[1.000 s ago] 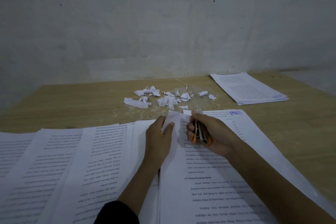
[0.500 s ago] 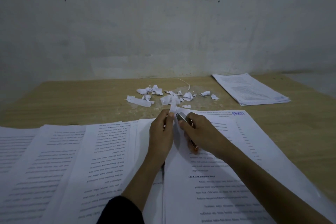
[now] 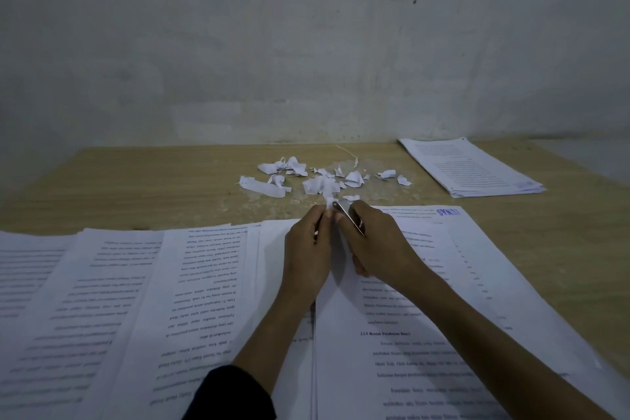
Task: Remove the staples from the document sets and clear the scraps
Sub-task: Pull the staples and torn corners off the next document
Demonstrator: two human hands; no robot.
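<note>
Head view. We see both hands meeting at the far edge of the open document set (image 3: 426, 334), which lies along the near edge of the table (image 3: 136, 187). The left hand (image 3: 308, 249) has its fingers curled and pinches a small torn corner (image 3: 329, 203) of paper that stands up from the sheets. The right hand (image 3: 378, 249) is closed round a metal tool (image 3: 348, 216), which we take for the staple remover. The tool's long axis runs from near right to far left, and its rounded tip touches or nearly touches the torn corner. We cannot make out the staple itself.

The relation that matters is this: the torn corner lies directly ahead of both hands, between their fingertips, and the scrap pile (image 3: 324, 181) lies straight beyond it toward the far edge of the table, near but apart. The left hand already has the paper and is no farther from the pile than the right, so we judge that it would carry the piece forward. A separate stack (image 3: 477, 167) rests at the far right corner, well apart. Loose pages (image 3: 136, 300) fan toward the near left corner.
</note>
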